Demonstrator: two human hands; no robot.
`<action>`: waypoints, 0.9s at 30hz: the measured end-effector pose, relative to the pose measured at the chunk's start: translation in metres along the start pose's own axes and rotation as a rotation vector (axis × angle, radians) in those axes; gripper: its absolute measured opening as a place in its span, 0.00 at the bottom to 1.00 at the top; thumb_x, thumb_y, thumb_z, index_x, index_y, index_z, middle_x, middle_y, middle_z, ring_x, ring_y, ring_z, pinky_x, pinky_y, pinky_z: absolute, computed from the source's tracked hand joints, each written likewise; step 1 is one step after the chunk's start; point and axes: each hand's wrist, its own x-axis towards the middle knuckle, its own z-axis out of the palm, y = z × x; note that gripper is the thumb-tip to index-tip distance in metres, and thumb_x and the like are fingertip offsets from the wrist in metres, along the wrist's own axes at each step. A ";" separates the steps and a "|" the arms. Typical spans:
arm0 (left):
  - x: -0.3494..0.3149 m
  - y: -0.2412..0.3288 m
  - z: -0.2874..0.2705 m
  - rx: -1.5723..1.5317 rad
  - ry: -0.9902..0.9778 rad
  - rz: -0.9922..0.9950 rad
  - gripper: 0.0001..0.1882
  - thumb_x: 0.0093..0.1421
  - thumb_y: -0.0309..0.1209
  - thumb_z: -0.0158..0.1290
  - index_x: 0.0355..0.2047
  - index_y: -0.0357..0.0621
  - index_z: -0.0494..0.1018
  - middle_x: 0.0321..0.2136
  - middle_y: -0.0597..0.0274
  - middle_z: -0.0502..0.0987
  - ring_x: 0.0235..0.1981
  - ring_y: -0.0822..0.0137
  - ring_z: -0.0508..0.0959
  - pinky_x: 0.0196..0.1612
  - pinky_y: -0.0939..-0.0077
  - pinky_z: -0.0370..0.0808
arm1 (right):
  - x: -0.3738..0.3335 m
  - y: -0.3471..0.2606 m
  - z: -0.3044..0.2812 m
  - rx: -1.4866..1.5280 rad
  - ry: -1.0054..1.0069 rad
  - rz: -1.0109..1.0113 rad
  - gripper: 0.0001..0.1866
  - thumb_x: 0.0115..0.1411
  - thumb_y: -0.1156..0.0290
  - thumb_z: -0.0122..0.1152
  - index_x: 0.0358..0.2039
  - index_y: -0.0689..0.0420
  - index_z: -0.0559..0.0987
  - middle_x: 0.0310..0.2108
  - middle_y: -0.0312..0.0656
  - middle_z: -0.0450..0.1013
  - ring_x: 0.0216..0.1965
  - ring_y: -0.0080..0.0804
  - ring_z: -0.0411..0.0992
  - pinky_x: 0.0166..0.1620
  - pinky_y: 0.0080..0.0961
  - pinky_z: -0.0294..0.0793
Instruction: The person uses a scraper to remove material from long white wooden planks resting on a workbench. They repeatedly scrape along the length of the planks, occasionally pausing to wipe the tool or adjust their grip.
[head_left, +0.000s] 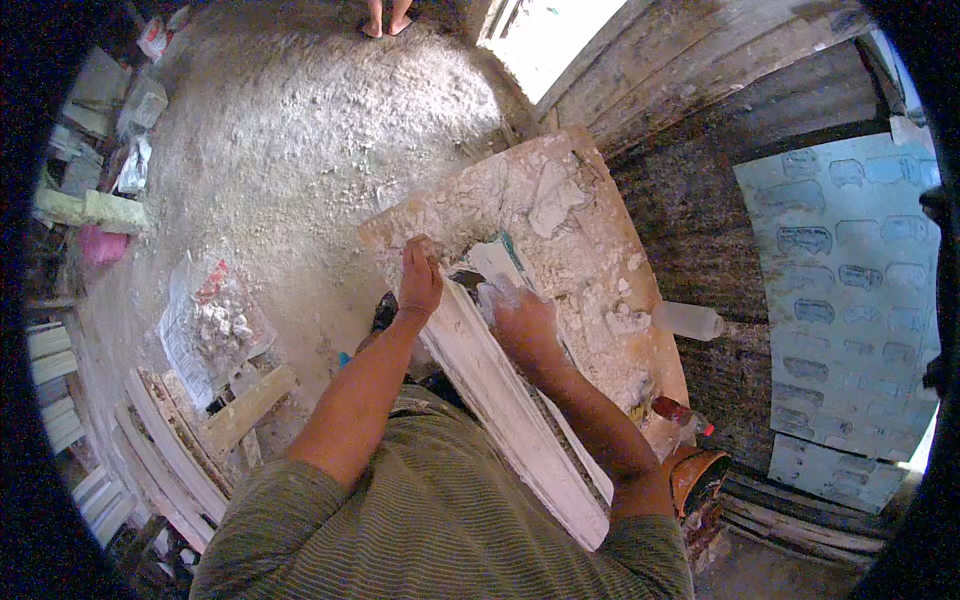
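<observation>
Through the head camera, I see the left hand curled around the far end of a long white moulding, which slants from there toward the near right, beside the right forearm. I judge that grasp is there to steady it, with the striped shirt perhaps backing its near side. The right hand, whitened with powder, bends over the moulding's far right side, near a green-edged white piece; its fingertips are obscured, so I cannot tell whether they grip anything. The moulding's underside is hidden against the table side. Far off, someone's feet show, the body cut off.
</observation>
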 end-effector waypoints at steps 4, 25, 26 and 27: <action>0.007 0.014 -0.008 0.018 -0.070 -0.092 0.21 0.63 0.25 0.48 0.56 0.33 0.62 0.55 0.41 0.65 0.58 0.40 0.65 0.63 0.50 0.62 | -0.008 -0.007 -0.006 0.038 -0.049 0.080 0.20 0.53 0.62 0.63 0.47 0.48 0.81 0.51 0.40 0.75 0.40 0.45 0.79 0.40 0.45 0.77; 0.076 0.072 0.001 0.191 -0.529 -0.084 0.18 0.51 0.33 0.67 0.40 0.43 0.74 0.33 0.53 0.81 0.39 0.54 0.80 0.45 0.58 0.74 | -0.205 0.004 0.049 0.288 0.390 0.958 0.16 0.56 0.52 0.68 0.39 0.48 0.86 0.34 0.48 0.81 0.38 0.51 0.79 0.42 0.43 0.77; 0.082 0.065 -0.001 0.040 -0.557 -0.103 0.18 0.51 0.33 0.67 0.40 0.42 0.75 0.33 0.53 0.81 0.37 0.56 0.81 0.43 0.59 0.75 | -0.205 0.002 0.052 0.314 0.415 0.935 0.16 0.56 0.54 0.69 0.39 0.49 0.86 0.35 0.49 0.80 0.38 0.51 0.79 0.42 0.43 0.77; 0.089 0.058 -0.002 -0.088 -0.607 -0.177 0.19 0.50 0.32 0.67 0.40 0.40 0.75 0.32 0.52 0.81 0.35 0.57 0.82 0.41 0.61 0.77 | -0.205 0.001 0.054 0.325 0.417 0.920 0.16 0.56 0.55 0.69 0.40 0.50 0.86 0.35 0.50 0.80 0.38 0.51 0.79 0.42 0.43 0.77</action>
